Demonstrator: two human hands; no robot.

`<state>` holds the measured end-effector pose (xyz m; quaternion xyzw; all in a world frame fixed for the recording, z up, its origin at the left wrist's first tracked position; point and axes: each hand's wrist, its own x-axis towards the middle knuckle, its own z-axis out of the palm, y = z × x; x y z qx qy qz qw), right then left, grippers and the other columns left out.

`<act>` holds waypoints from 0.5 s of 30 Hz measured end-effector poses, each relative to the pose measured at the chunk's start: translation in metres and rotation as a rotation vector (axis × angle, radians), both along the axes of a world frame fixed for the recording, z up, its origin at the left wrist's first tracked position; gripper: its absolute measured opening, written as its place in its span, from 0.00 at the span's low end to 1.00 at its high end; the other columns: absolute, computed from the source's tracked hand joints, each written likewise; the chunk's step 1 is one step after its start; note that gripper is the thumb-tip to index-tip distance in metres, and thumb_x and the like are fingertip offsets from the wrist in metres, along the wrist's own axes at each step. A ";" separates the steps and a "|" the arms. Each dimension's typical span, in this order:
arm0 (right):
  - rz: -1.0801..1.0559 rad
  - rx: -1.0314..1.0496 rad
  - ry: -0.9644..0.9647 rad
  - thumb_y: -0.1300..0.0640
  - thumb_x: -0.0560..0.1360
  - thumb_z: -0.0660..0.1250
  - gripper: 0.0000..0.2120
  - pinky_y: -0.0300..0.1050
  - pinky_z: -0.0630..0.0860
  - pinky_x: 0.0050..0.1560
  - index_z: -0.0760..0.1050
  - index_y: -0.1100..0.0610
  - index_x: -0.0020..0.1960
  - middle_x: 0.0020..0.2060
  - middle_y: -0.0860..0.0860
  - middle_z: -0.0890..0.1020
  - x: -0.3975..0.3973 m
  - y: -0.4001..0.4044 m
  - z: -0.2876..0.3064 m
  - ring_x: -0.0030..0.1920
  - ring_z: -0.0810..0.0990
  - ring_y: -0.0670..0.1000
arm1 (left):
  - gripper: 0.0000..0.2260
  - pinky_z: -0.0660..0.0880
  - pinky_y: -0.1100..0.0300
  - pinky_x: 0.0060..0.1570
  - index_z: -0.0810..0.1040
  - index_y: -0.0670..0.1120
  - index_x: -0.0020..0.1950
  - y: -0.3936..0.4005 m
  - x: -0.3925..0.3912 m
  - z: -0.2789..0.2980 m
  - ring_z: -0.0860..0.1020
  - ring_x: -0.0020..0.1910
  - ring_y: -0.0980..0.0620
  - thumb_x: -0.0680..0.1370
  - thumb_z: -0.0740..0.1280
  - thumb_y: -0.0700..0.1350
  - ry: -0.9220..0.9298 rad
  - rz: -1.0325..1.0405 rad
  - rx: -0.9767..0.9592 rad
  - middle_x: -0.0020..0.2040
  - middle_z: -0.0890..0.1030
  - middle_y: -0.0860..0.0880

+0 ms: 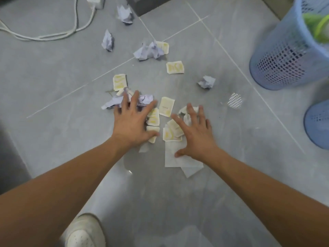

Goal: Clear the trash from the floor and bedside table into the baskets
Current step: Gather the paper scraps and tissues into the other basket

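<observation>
Trash lies scattered on the grey tiled floor. My left hand [132, 120] is spread flat, fingers straight, over a crumpled purple paper [145, 99] and some yellow-white sachets [154, 119]. My right hand [195, 132] is also spread flat, over a white tissue [173, 157] and more sachets [171, 134]. Other sachets [175, 67] and purple paper balls [206, 82] lie farther off. A blue mesh basket [284, 56] stands at the upper right, with green and yellow trash inside. Another blue basket [317, 125] shows at the right edge.
A white cable [53, 34] loops across the floor at the upper left, running to a power strip. A dark furniture base [144, 4] stands at the top middle. My white shoe [85, 232] is at the bottom. A dark object edges in at the left.
</observation>
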<state>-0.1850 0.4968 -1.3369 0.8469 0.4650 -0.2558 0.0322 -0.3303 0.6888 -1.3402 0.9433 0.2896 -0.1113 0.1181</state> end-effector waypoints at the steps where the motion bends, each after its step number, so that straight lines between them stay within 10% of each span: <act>1: 0.032 0.005 0.008 0.29 0.56 0.78 0.60 0.70 0.51 0.75 0.47 0.34 0.79 0.81 0.52 0.39 0.000 0.001 -0.003 0.80 0.36 0.66 | 0.44 0.63 0.33 0.68 0.55 0.67 0.78 0.003 -0.002 -0.002 0.51 0.79 0.35 0.66 0.68 0.73 -0.003 -0.015 -0.005 0.81 0.53 0.45; 7: 0.079 0.204 -0.007 0.37 0.68 0.72 0.28 0.57 0.73 0.56 0.74 0.45 0.64 0.64 0.54 0.71 -0.016 -0.009 -0.008 0.62 0.69 0.61 | 0.24 0.71 0.46 0.46 0.70 0.59 0.71 0.002 -0.026 -0.008 0.68 0.62 0.38 0.75 0.69 0.54 -0.091 -0.087 0.094 0.66 0.69 0.43; 15: -0.011 0.215 0.069 0.61 0.74 0.68 0.15 0.47 0.67 0.31 0.67 0.49 0.56 0.50 0.52 0.70 -0.028 -0.023 -0.012 0.37 0.70 0.55 | 0.23 0.68 0.57 0.25 0.75 0.52 0.63 0.002 -0.044 -0.004 0.70 0.53 0.40 0.71 0.74 0.40 -0.063 -0.143 0.075 0.56 0.71 0.42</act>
